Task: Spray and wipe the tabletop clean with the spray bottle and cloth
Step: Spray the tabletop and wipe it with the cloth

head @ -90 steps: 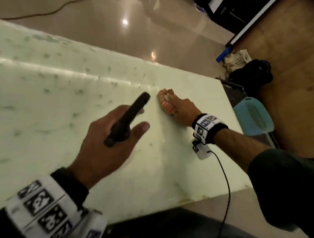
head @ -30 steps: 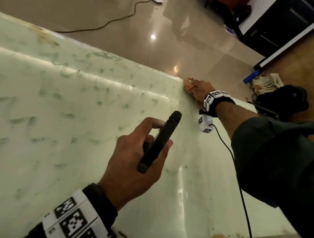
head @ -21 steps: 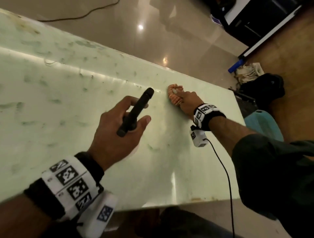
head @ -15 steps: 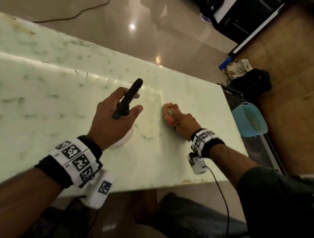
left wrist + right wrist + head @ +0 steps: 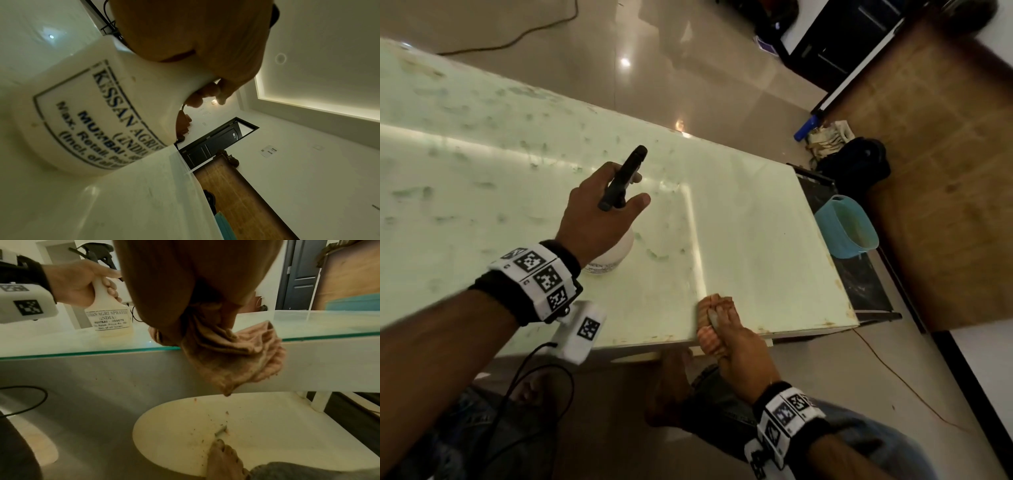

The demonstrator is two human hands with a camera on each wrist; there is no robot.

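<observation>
the left hand [image 5: 599,209] is wrapped tight around the neck of the white spray bottle [image 5: 110,316], with the thumb sticking out near the black sprayer top. the bottle stands on the tabletop [image 5: 739,240], near the middle of it. the right hand [image 5: 736,346] squeezes the bunched-up orange cloth [image 5: 228,353], fingers curled around it, right at the near edge of the tabletop. part of the cloth hangs down over that edge.

half a second ago the cloth hand was farther in on the tabletop, just beside the bottle. now it has slid back to the near edge, and the bottle hand has stayed in about the same spot.

the bottle label reads "agri sprayer", "(india)" and "mumbai". a smaller line says "max. retail price".

a blue tub [image 5: 846,226] sits past the right end of the tabletop.
</observation>
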